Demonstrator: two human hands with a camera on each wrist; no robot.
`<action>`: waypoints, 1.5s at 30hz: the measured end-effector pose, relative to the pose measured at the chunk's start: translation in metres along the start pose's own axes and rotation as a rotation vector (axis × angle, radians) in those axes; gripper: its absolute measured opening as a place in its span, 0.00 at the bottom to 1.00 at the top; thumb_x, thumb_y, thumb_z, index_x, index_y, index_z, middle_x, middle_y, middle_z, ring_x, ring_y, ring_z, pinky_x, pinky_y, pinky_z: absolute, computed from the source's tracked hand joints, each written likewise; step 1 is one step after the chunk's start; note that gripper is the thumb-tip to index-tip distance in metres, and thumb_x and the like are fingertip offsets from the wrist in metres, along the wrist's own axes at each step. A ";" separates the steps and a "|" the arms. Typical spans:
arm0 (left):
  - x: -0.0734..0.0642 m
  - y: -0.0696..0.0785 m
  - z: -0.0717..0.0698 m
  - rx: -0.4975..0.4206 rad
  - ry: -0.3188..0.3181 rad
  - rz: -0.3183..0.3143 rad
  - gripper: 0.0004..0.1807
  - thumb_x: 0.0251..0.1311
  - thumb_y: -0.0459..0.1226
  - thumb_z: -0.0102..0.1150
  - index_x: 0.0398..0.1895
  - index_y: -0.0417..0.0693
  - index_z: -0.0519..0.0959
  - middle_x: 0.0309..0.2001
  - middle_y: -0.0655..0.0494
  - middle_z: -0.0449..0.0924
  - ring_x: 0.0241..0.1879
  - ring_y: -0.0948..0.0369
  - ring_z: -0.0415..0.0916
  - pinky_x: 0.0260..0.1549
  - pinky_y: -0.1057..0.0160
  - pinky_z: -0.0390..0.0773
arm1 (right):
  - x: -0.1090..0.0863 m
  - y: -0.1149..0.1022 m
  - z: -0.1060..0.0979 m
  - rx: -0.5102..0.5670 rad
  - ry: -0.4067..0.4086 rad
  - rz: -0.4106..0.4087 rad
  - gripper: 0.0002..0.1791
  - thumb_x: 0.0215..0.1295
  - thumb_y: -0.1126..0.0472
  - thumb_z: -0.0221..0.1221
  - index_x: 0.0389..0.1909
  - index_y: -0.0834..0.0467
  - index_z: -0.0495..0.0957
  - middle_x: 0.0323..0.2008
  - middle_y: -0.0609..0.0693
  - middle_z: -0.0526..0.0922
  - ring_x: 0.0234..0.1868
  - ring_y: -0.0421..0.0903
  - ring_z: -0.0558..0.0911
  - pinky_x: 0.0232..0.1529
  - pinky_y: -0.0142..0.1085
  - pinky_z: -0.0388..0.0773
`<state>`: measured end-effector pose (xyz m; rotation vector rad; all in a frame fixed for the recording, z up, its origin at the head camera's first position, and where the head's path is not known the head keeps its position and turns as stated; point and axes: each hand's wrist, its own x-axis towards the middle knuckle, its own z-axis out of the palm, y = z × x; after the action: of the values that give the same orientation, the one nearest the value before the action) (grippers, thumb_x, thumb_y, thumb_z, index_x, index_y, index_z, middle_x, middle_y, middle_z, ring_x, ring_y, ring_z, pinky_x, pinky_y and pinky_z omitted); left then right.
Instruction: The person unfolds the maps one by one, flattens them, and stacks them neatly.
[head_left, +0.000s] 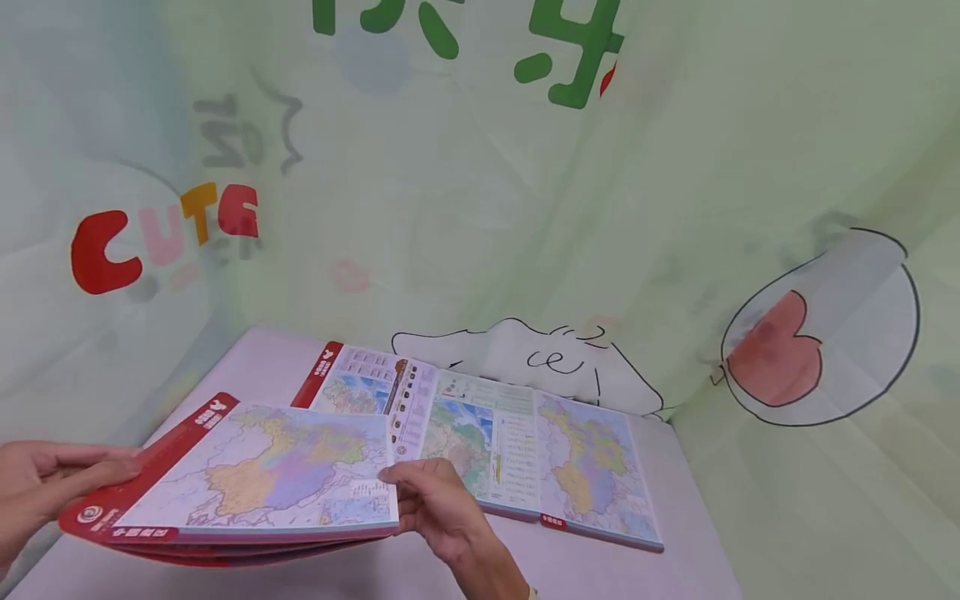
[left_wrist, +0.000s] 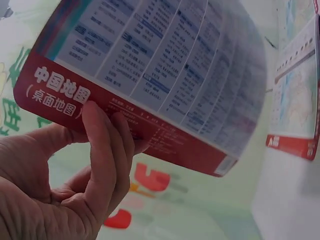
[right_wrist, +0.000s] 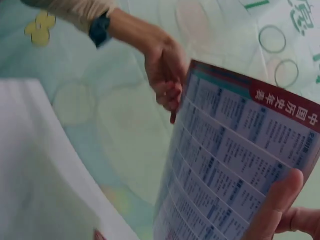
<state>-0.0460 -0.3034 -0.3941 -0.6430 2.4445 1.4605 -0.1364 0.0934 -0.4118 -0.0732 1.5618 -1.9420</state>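
Observation:
Both hands hold up a stack of map sheets [head_left: 300, 467] with a colourful China map on top and red borders along the left and near edges. My left hand [head_left: 45, 492] pinches its red left border between thumb and fingers. At the opposite short side, my right hand [head_left: 446, 508] grips the edge, thumb on top and fingers below. The underside, in the left wrist view, carries columns of printed text above a red band [left_wrist: 190, 155]; the sheet bows there. In the right wrist view the right-hand fingers [right_wrist: 282, 192] lie against that text side.
On the pale table [head_left: 600, 575] behind the held stack lie more maps: a colourful one [head_left: 592, 475] at the right, a green-and-blue one [head_left: 461, 442] in the middle, and a red-edged sheet [head_left: 360, 379] partly covered in view. Printed fabric walls [head_left: 465, 225] enclose the table.

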 end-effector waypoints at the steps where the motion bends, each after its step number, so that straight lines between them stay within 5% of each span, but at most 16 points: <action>1: 0.003 0.002 0.004 -0.014 -0.002 0.012 0.42 0.79 0.55 0.60 0.74 0.24 0.69 0.44 0.54 0.92 0.36 0.64 0.86 0.37 0.62 0.90 | 0.001 -0.002 -0.005 -0.021 0.011 -0.016 0.21 0.70 0.63 0.61 0.55 0.76 0.83 0.37 0.54 0.93 0.34 0.40 0.91 0.31 0.30 0.86; 8: 0.030 0.026 0.045 0.011 0.082 0.282 0.36 0.79 0.49 0.62 0.75 0.29 0.72 0.59 0.34 0.87 0.41 0.76 0.78 0.35 0.66 0.87 | 0.009 -0.019 -0.040 -0.220 0.204 -0.142 0.11 0.73 0.60 0.66 0.43 0.66 0.87 0.31 0.49 0.93 0.26 0.39 0.87 0.28 0.28 0.83; 13: 0.060 0.046 0.081 -0.025 0.087 0.414 0.34 0.74 0.45 0.68 0.72 0.28 0.76 0.59 0.31 0.88 0.42 0.68 0.87 0.36 0.67 0.87 | 0.016 -0.021 -0.068 -0.374 0.389 -0.237 0.15 0.73 0.56 0.68 0.43 0.66 0.89 0.33 0.47 0.88 0.33 0.43 0.81 0.37 0.34 0.80; 19: 0.102 0.068 0.131 -0.074 0.092 0.486 0.28 0.69 0.37 0.73 0.66 0.27 0.80 0.59 0.27 0.86 0.44 0.53 0.90 0.36 0.70 0.85 | 0.031 -0.008 -0.111 -0.473 0.584 -0.275 0.12 0.72 0.58 0.70 0.37 0.65 0.90 0.29 0.45 0.81 0.34 0.46 0.77 0.37 0.36 0.76; 24: 0.138 0.073 0.172 -0.069 0.103 0.494 0.26 0.67 0.34 0.74 0.65 0.28 0.82 0.53 0.30 0.90 0.44 0.47 0.92 0.40 0.66 0.86 | 0.054 0.014 -0.146 -0.553 0.724 -0.294 0.08 0.70 0.64 0.71 0.34 0.67 0.91 0.26 0.48 0.82 0.32 0.45 0.76 0.33 0.34 0.72; 30: 0.167 0.060 0.211 -0.147 0.045 0.419 0.27 0.68 0.33 0.73 0.68 0.32 0.81 0.51 0.33 0.90 0.42 0.50 0.92 0.42 0.57 0.91 | 0.073 0.035 -0.176 -0.620 0.836 -0.211 0.08 0.69 0.65 0.71 0.39 0.69 0.91 0.38 0.59 0.90 0.37 0.50 0.80 0.38 0.36 0.75; 37: 0.184 0.047 0.239 -0.124 0.045 0.351 0.26 0.68 0.35 0.72 0.66 0.32 0.82 0.48 0.35 0.91 0.41 0.50 0.92 0.38 0.55 0.91 | 0.093 0.057 -0.198 -0.667 0.885 -0.166 0.11 0.65 0.66 0.73 0.45 0.70 0.90 0.38 0.61 0.91 0.33 0.48 0.84 0.31 0.34 0.75; 45: 0.204 0.048 0.254 -0.029 0.143 0.389 0.18 0.69 0.37 0.72 0.53 0.30 0.87 0.43 0.35 0.91 0.33 0.54 0.88 0.28 0.61 0.86 | 0.102 0.061 -0.195 -0.662 0.954 -0.233 0.19 0.62 0.71 0.73 0.55 0.68 0.89 0.33 0.59 0.89 0.30 0.47 0.81 0.29 0.34 0.72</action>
<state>-0.2566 -0.1130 -0.5606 -0.2927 2.7823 1.6368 -0.2726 0.2044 -0.5576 0.4824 2.8843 -1.5865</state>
